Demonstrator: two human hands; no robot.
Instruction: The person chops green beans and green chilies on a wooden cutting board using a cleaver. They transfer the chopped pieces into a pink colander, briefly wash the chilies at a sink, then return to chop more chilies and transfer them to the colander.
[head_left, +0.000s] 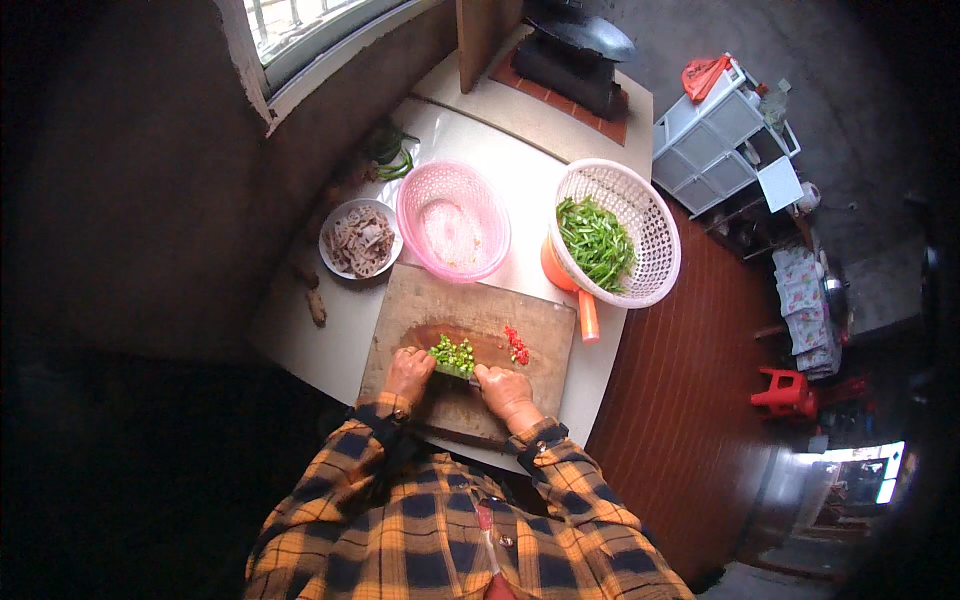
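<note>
My right hand (505, 388) is closed around the handle of a kitchen knife, whose blade (453, 370) reaches left across a wooden cutting board (465, 300). At the blade's left end is my left hand (409, 373), its fingers bent; whether they grip the blade or only rest against it is unclear. Chopped green pepper (452, 351) lies along the far side of the blade. A small heap of chopped red chili (517, 346) sits on the board's right part, apart from the green pieces. Much of the knife is hidden by my hands.
Beyond the board stand a pink plastic basket (454, 221), a plate of sliced lotus root (360, 240) and green peppers (395, 166). To the right, a white colander (654, 232) with cut green vegetables rests on an orange handled vessel (589, 319). A ginger-like root (316, 306) lies left.
</note>
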